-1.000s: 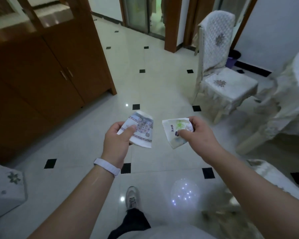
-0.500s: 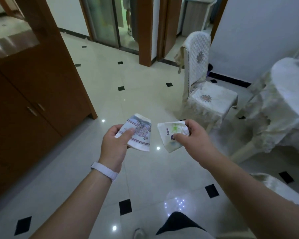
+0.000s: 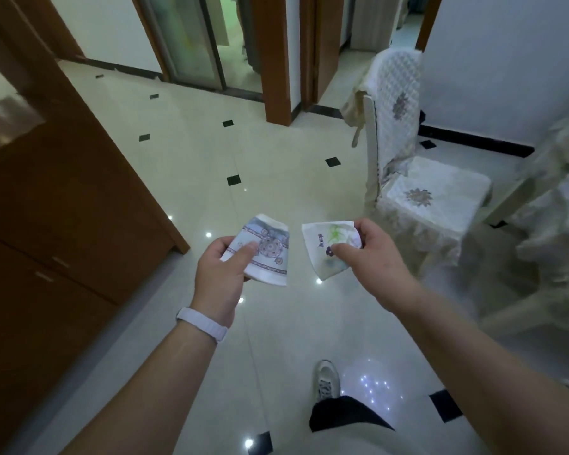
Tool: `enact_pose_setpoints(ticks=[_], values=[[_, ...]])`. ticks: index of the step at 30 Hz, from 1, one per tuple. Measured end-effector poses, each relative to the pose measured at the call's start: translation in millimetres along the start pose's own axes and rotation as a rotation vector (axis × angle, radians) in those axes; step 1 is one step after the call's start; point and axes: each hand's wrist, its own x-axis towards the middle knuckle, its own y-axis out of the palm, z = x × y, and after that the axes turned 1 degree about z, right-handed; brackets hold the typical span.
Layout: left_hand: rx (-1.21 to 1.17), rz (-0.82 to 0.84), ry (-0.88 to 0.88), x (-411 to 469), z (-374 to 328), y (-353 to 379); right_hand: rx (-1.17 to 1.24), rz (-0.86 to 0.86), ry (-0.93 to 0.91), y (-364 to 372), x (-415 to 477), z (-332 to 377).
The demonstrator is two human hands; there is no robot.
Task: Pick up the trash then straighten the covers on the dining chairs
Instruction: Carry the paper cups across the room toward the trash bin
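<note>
The left hand (image 3: pixel 217 274) grips a flattened patterned paper cup (image 3: pixel 266 254), the right hand (image 3: pixel 375 254) pinches a crumpled cup (image 3: pixel 326 247), and the covered dining chair (image 3: pixel 434 198) stands ahead of the fingers (image 3: pixel 362 229), nearer the right.

You stand in a home dining area: a covered dining chair (image 3: pixel 418 178) far right, a wooden cabinet (image 3: pixel 56 205) left, a tiled floor (image 3: pixel 211 152).

The room is dim, with a cool bluish cast — the brightest light comes through the glass door (image 3: pixel 191 34) at the back. The glossy tiled floor (image 3: pixel 191 152) shows small white pinpoints of glare. The wooden cabinet (image 3: pixel 63 208) falls dark at left. Beside the covered dining chair (image 3: pixel 434 205), the right edge smears into blur, and door frames (image 3: pixel 278 60) lean — wide-angle distortion.
</note>
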Motion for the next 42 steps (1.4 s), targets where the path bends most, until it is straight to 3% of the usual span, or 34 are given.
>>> enact_pose_setpoints(ticks=[12,21,32,42], values=[[0.059,0.061,0.041,164.9,-54.2,81.2,0.039,-0.032,0.009,-22.2,174.5,50.8],[0.042,0.129,0.019,328.2,-68.3,82.9,-0.041,-0.115,0.027,29.5,304.6,75.6],[0.01,0.266,0.011,548.6,-131.7,66.0,-0.126,-0.25,0.033,119.8,470.2,156.4],[0.062,0.35,-0.007,667.3,-150.5,116.5,-0.116,-0.337,0.049,116.9,582.3,169.6]])
